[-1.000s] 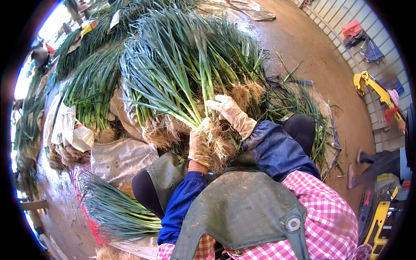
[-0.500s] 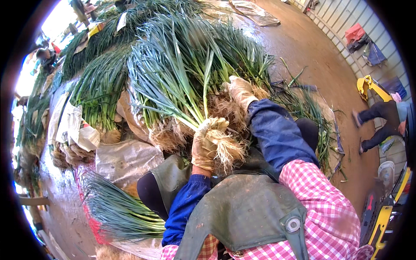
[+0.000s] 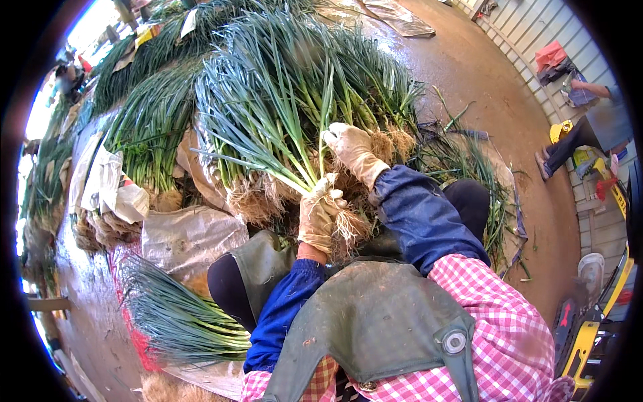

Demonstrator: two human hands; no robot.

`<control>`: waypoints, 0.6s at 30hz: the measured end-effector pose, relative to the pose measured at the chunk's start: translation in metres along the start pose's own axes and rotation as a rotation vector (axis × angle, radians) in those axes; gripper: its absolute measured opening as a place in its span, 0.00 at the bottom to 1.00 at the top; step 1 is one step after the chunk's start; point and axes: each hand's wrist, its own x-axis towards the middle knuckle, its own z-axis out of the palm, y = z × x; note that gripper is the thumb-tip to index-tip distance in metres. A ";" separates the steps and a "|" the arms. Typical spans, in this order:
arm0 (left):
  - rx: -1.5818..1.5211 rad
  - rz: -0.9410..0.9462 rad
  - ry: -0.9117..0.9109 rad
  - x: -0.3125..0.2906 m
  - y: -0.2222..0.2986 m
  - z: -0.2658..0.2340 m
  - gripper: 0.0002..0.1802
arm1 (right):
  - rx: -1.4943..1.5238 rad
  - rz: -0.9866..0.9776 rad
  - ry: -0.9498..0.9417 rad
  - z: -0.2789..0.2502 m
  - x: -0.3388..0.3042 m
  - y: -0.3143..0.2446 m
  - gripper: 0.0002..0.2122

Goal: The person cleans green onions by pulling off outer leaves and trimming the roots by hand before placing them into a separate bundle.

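Note:
My left hand (image 3: 317, 224), in a tan glove, is closed round a small bunch of green onions (image 3: 295, 161) just above the white bulbs. Their pale roots (image 3: 349, 226) hang out to the right of the fist, and the leaves fan up and left. Just above it, my right hand (image 3: 355, 153), gloved too, has its fingers bent together at a yellow-green leaf (image 3: 326, 110) rising from that bunch. Beyond both hands lies a big heap of green onions (image 3: 362, 74), leaves pointing away and brown, rooty ends toward me.
At lower left another bunch of green onions (image 3: 181, 311) lies on red netting (image 3: 144, 348). A beige sack (image 3: 191, 238) sits beside my left knee. More heaps (image 3: 151, 127) stretch to the far left. Loose leaves (image 3: 479, 181) litter the right. A person (image 3: 583, 134) walks by yellow-framed equipment (image 3: 589, 348).
My right hand has moved left from the heap's roots to the leaf above my left fist. The left hand still holds its bunch. The person at right has shifted away from me.

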 end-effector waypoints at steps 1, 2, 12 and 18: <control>0.014 0.017 0.017 0.002 -0.001 0.003 0.15 | -0.052 -0.022 0.020 -0.003 -0.007 0.003 0.10; 0.025 0.044 0.043 0.003 0.000 0.002 0.15 | 0.389 0.018 -0.035 -0.003 -0.016 -0.003 0.08; -0.192 0.004 -0.055 0.009 -0.001 -0.005 0.14 | 1.521 0.181 -0.739 -0.062 -0.126 -0.026 0.13; -0.059 -0.023 -0.136 -0.004 0.012 0.002 0.15 | 1.157 0.054 -0.063 -0.089 -0.056 0.023 0.11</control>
